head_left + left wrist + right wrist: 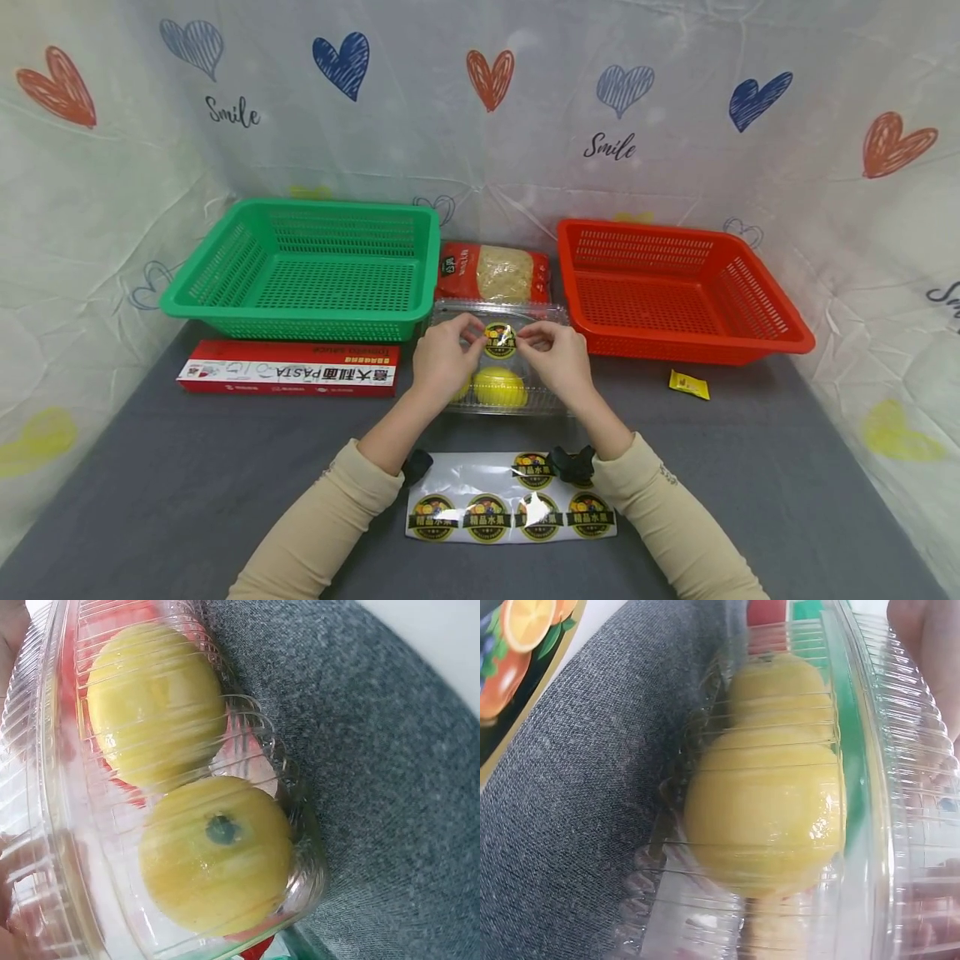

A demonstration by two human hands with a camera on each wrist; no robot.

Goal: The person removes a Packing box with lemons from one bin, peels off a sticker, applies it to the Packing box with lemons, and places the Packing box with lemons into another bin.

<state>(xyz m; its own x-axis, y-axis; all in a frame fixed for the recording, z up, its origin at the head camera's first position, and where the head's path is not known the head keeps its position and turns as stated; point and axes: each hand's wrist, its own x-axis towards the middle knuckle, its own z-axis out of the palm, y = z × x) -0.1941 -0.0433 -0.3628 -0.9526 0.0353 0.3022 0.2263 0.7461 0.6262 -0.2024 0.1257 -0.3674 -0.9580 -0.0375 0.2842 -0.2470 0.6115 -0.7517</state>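
A clear plastic clamshell box (461, 400) sits mid-table with yellow round fruits (500, 388) inside; two show through its ribbed wall in the left wrist view. Over its lid is a round black-and-gold fruit sticker (500, 340), face up. Thumb and forefinger of my left hand (447, 354) pinch the sticker's left edge. On the opposite edge, my right hand (558, 354) pinches it with thumb and forefinger. Both wrist views look through the box side at the fruits (217, 859) (769, 814), with parts of the hands blurred behind the plastic.
Nearer me lies a sheet of matching stickers (487, 487), partly under the wrists. A green basket (300, 329) stands left, a red basket (675, 346) right. Between them is a red food packet (491, 271). A pasta box (288, 368) and a small yellow packet (688, 385) lie on the table.
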